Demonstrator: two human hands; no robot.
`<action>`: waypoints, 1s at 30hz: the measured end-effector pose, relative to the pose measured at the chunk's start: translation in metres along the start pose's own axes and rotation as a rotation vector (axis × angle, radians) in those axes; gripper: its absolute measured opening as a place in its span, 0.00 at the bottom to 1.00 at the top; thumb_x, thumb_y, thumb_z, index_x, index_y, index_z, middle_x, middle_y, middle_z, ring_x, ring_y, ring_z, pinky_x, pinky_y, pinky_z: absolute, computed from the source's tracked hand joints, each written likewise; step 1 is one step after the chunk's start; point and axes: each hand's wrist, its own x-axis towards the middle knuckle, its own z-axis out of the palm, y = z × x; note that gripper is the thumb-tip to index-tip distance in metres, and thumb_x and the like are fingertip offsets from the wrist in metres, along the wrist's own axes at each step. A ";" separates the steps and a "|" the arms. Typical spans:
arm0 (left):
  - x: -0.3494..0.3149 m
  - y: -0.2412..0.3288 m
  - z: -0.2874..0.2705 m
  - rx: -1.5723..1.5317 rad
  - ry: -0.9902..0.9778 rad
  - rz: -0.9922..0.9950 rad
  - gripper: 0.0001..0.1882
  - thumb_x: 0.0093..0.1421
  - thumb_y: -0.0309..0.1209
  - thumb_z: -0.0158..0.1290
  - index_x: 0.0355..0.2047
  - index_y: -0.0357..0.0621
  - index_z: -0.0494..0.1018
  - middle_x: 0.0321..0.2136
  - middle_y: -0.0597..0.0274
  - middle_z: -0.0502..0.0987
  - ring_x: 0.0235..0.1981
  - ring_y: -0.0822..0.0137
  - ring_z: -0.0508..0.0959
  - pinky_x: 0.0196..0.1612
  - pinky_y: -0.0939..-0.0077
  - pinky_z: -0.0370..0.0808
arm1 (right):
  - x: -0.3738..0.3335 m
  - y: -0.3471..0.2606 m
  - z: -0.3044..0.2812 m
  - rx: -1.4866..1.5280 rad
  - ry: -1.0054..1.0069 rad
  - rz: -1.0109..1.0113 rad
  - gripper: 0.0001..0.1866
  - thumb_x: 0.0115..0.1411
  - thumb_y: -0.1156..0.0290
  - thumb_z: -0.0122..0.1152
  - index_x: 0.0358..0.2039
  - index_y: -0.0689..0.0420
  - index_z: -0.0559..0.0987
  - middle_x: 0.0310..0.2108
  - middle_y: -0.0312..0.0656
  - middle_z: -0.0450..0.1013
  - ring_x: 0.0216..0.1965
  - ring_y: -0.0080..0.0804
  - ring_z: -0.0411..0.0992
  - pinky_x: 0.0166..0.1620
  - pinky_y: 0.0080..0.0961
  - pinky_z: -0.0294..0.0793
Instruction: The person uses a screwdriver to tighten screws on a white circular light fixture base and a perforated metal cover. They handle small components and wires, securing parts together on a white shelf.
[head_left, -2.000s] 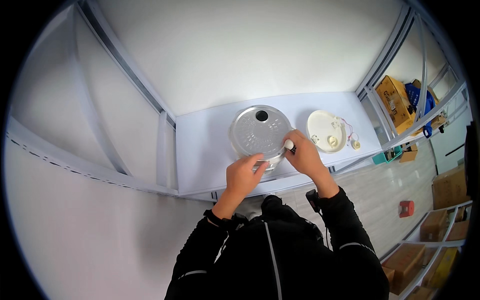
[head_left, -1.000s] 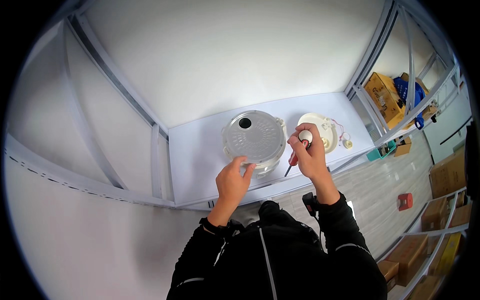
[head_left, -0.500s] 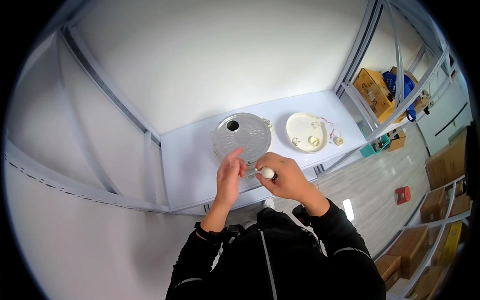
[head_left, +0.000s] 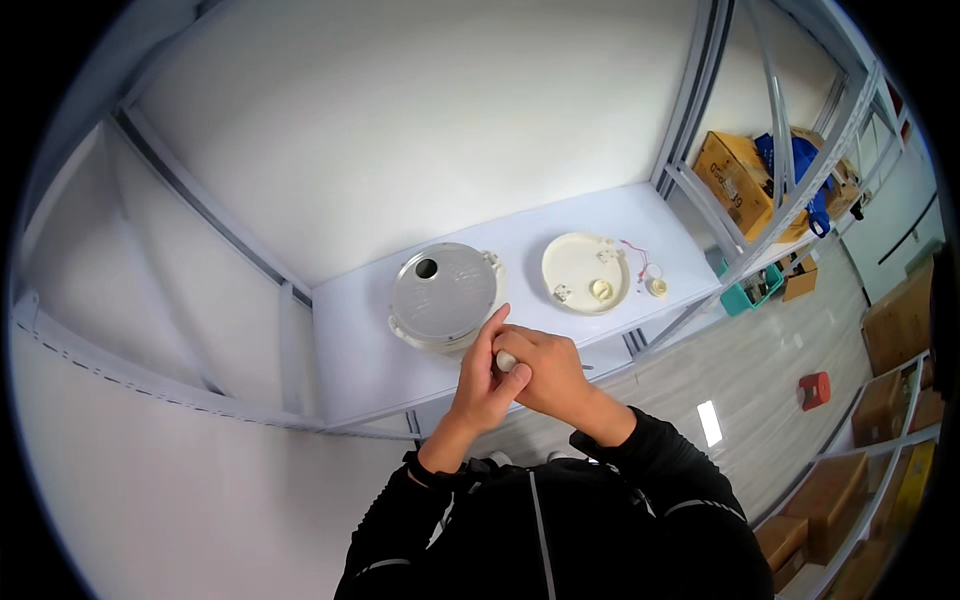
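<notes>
Fig.: head view, both hands at centre. I see a small pale knob [head_left: 506, 360] pinched where the two hands meet, just above the front edge of the counter [head_left: 350, 350]; only its rounded end shows, rest hidden by fingers. Right hand [head_left: 545, 372] is curled closed over the knob from the right, knuckles up; a thin dark tip pokes out at its right side, too small to tell what it is. Left hand [head_left: 482, 380] presses against the knob from the left w/ thumb bent over it, index finger stretched up toward the pot; whether that grip fully closes on the knob I cannot tell.

Just beyond the fingertips: round pot [head_left: 445, 296], grey metal face up w/ a dark hole near its upper left rim, white rim around it, standing on the counter. The left index tip lies at the pot's near right edge; contact or not, unclear.

To the right, apart from the pot: cream disc [head_left: 585, 272] lying flat, small parts on it, red wire trailing to a little round piece [head_left: 656, 287] beside it.

Further out: white wall behind, grey rack posts, cardboard boxes [head_left: 735, 180] at upper right, green bin [head_left: 755, 290] on the floor below them.
</notes>
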 end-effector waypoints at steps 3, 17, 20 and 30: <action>0.004 0.002 0.028 -0.024 -0.051 -0.003 0.51 0.66 0.49 0.61 0.78 0.33 0.49 0.63 0.47 0.70 0.65 0.57 0.70 0.70 0.59 0.63 | -0.012 0.013 -0.022 0.028 -0.001 0.065 0.15 0.48 0.74 0.72 0.37 0.52 0.79 0.38 0.38 0.83 0.30 0.44 0.81 0.29 0.36 0.78; 0.008 0.009 0.117 0.228 -0.105 0.098 0.57 0.64 0.41 0.63 0.79 0.34 0.38 0.69 0.33 0.62 0.69 0.49 0.68 0.71 0.53 0.64 | -0.047 0.062 -0.098 0.143 -0.018 0.096 0.15 0.50 0.75 0.71 0.40 0.51 0.81 0.35 0.40 0.84 0.29 0.48 0.81 0.30 0.36 0.78; 0.005 0.005 0.126 0.156 -0.038 0.093 0.48 0.66 0.33 0.61 0.78 0.35 0.46 0.66 0.38 0.68 0.62 0.57 0.74 0.65 0.58 0.70 | -0.053 0.068 -0.107 0.326 0.032 0.152 0.12 0.56 0.76 0.73 0.39 0.54 0.80 0.34 0.41 0.84 0.29 0.39 0.82 0.33 0.30 0.79; 0.002 0.009 0.145 0.232 0.274 0.196 0.10 0.64 0.17 0.63 0.46 0.34 0.84 0.39 0.53 0.85 0.38 0.66 0.84 0.43 0.74 0.80 | -0.071 0.073 -0.138 0.849 -0.011 0.341 0.11 0.63 0.83 0.72 0.38 0.58 0.76 0.41 0.41 0.81 0.44 0.24 0.78 0.47 0.24 0.79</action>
